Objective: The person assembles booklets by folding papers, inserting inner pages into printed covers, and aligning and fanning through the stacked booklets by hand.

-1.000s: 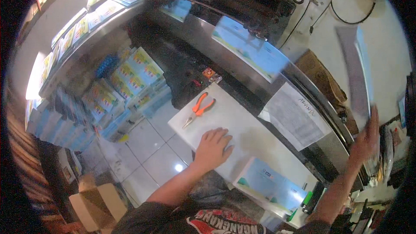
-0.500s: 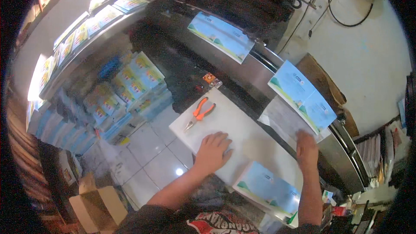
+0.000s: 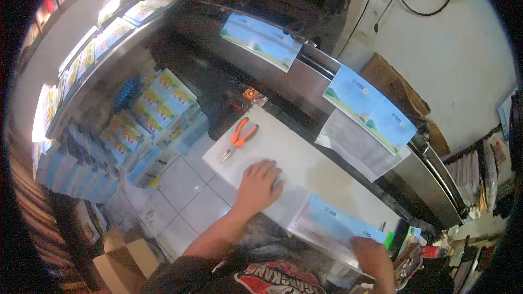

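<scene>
The right hand [image 3: 373, 253] is at one end of the blue paper stack [image 3: 333, 220], whether gripping I cannot tell, while the left hand [image 3: 259, 186] lies loosely spread, holding nothing, on the white table [image 3: 305, 152], pliers [image 3: 237, 140] just beyond that hand and a blue sheet [image 3: 351, 95] farther off rightward.

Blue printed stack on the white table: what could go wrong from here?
1. The blue printed stack lies along the near edge of the white table; a push from the right hand at its right end might spill sheets.
2. The orange-handled pliers lie close to the table's left edge, beyond the left hand; a nudge could drop them onto the tiled floor.
</scene>
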`<state>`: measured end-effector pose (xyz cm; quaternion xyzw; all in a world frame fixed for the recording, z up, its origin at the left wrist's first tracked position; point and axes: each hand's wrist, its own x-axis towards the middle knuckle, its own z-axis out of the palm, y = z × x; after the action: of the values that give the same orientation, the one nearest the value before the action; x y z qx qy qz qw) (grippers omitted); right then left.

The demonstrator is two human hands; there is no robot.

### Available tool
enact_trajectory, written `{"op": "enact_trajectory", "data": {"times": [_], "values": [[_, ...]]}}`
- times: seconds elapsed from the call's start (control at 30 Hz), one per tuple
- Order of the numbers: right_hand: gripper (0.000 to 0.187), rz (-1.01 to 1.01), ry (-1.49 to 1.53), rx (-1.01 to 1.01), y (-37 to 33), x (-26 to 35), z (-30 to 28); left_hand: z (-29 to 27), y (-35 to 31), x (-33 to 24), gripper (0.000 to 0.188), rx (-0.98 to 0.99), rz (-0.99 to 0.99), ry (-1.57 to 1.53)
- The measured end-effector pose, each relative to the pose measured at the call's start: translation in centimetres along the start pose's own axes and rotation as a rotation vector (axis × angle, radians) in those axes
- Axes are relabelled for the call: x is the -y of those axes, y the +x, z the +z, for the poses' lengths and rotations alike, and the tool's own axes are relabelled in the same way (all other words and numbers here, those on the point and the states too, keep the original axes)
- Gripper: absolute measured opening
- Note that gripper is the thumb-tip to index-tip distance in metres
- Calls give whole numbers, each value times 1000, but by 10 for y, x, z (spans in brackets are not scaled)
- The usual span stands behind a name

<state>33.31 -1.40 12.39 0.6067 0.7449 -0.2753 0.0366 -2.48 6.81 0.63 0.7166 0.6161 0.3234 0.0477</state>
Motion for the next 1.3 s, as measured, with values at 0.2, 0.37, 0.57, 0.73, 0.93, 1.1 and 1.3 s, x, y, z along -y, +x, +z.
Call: {"op": "enact_trajectory", "data": {"times": [0.2, 0.37, 0.57, 0.73, 0.93, 1.1, 1.3], "values": [[29, -51, -231, -904, 49, -22, -125, 5, 5, -2, 35, 27, -4, -22], [47, -365, -436, -1356, 156, 27, -192, 6, -2, 7, 36, 35, -15, -4], [46, -319, -414, -884, 275, 7, -103, 17, 1, 7, 35, 49, 7, 8], [32, -307, -395, -559, 220, 9, -43, 15, -2, 12, 35, 17, 9, 15], [58, -134, -246, -79, 61, 23, -4, 7, 1, 7, 33, 9, 7, 34], [74, -104, -367, -137, 1, 7, 50, 1, 8, 1, 34, 35, -4, 15], [60, -201, -140, 54, 3, -15, 18, 6, 7, 5, 35, 9, 12, 8]]}}
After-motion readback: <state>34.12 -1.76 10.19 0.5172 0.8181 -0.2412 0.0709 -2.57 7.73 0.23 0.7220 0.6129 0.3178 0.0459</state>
